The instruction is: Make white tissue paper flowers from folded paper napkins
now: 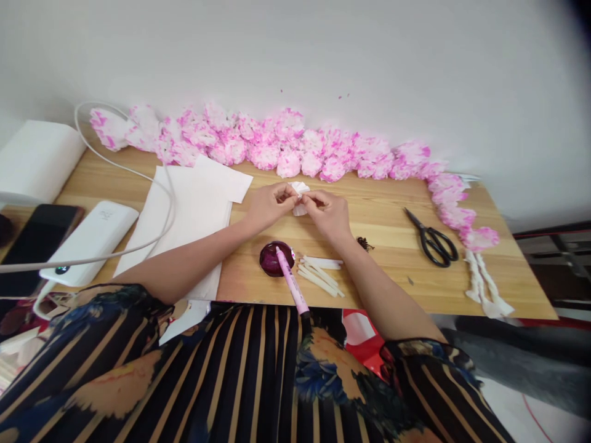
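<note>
Between my two hands is a small piece of gathered white tissue paper (300, 208), pinched at its middle. My left hand (271, 206) grips it from the left with thumb and forefinger. From the right, the fingertips of my right hand (329, 212) close on the same paper. Closer to me, a pink marker (292, 284) rests with its tip in a small dark dish (268, 261) of purple-red colour. Several white paper strips (321, 280) lie beside the dish. To the left of my hands is a stack of white tissue sheets (180, 197).
A row of pink-and-white paper flowers (286, 144) runs along the wall. Black scissors (431, 239) lie at right, near twisted white paper pieces (484, 286). A small dark bundle (364, 243) sits by my right wrist. A power bank (92, 240), cable (124, 166) and phone (39, 240) occupy the left.
</note>
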A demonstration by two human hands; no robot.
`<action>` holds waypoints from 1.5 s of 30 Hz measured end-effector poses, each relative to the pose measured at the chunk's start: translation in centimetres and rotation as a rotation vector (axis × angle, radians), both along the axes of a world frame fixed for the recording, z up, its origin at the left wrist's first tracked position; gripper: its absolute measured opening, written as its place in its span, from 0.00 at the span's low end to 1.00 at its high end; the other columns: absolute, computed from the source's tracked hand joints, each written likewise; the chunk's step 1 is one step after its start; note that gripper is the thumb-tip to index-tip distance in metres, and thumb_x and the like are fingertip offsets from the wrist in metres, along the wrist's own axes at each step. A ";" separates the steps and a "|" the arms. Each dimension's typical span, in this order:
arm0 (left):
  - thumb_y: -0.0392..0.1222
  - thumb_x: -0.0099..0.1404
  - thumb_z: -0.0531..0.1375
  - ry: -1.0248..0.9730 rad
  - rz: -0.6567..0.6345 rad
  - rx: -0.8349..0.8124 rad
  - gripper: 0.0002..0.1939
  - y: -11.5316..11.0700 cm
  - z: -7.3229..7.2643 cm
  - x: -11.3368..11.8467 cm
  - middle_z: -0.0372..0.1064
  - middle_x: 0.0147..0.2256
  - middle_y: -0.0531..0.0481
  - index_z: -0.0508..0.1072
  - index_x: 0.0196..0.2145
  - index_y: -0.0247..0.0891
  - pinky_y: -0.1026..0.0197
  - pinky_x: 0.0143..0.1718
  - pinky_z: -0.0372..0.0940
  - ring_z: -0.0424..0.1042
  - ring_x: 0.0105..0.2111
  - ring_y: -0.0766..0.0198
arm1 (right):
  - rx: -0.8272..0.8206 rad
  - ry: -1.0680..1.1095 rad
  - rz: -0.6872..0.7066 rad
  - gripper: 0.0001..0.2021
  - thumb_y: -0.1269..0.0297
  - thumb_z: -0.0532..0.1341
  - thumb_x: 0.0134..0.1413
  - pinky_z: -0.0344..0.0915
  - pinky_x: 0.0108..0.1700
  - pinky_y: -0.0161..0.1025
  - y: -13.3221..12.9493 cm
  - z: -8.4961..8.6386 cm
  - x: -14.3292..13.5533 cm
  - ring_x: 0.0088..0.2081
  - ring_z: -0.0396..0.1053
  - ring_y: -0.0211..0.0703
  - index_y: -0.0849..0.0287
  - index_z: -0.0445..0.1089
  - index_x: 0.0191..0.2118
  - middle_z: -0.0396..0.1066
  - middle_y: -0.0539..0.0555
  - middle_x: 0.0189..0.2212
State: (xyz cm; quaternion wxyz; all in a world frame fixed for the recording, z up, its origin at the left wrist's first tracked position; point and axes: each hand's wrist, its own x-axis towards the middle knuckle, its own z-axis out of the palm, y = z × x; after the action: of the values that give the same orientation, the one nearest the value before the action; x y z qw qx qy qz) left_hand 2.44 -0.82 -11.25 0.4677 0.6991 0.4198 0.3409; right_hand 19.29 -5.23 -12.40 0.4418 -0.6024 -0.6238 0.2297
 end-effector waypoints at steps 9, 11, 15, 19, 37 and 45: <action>0.47 0.61 0.61 0.001 -0.004 0.006 0.10 0.1 -0.1 -0.1 0.74 0.29 0.52 0.73 0.30 0.37 0.64 0.31 0.59 0.67 0.28 0.67 | -0.087 0.142 0.018 0.12 0.58 0.61 0.54 0.71 0.40 0.41 0.2 0.2 0.2 0.36 0.78 0.46 0.57 0.81 0.36 0.82 0.52 0.33; 0.45 0.61 0.61 0.012 -0.003 0.009 0.09 0.1 0.0 -0.1 0.73 0.29 0.52 0.73 0.30 0.37 0.64 0.31 0.58 0.67 0.28 0.67 | -0.076 0.106 0.022 0.13 0.57 0.61 0.55 0.70 0.39 0.41 0.2 0.2 0.3 0.35 0.77 0.45 0.57 0.81 0.36 0.82 0.52 0.33; 0.43 0.61 0.59 0.043 -0.030 0.023 0.07 0.1 0.0 -0.2 0.72 0.28 0.53 0.73 0.29 0.37 0.64 0.31 0.57 0.65 0.28 0.68 | -0.018 -0.042 0.016 0.12 0.57 0.61 0.57 0.68 0.40 0.41 0.0 0.2 0.3 0.35 0.76 0.45 0.55 0.80 0.35 0.82 0.52 0.33; 0.43 0.61 0.59 0.031 -0.061 0.021 0.08 0.1 -0.1 -0.1 0.71 0.26 0.53 0.73 0.28 0.37 0.64 0.30 0.56 0.64 0.27 0.68 | -0.006 -0.097 0.007 0.10 0.60 0.61 0.57 0.67 0.40 0.41 0.0 0.0 0.4 0.35 0.76 0.45 0.55 0.80 0.35 0.82 0.52 0.34; 0.50 0.64 0.60 0.057 0.002 0.042 0.12 0.2 0.3 -0.2 0.73 0.27 0.52 0.71 0.30 0.38 0.64 0.30 0.59 0.68 0.28 0.66 | -0.124 0.206 0.031 0.13 0.52 0.62 0.51 0.65 0.36 0.38 0.6 0.1 0.8 0.30 0.69 0.40 0.57 0.75 0.31 0.77 0.50 0.28; 0.45 0.61 0.59 -0.014 -0.009 0.009 0.07 0.4 0.0 -0.2 0.72 0.27 0.53 0.69 0.30 0.38 0.64 0.32 0.60 0.68 0.28 0.66 | -0.127 0.184 0.014 0.13 0.53 0.61 0.51 0.64 0.37 0.38 0.6 0.2 0.9 0.30 0.69 0.41 0.57 0.75 0.31 0.77 0.50 0.28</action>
State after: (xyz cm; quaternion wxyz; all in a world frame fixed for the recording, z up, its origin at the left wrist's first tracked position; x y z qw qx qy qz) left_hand 2.23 -0.45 -11.24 0.4688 0.7007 0.4120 0.3456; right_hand 20.22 -4.61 -12.18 0.4565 -0.6012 -0.5689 0.3263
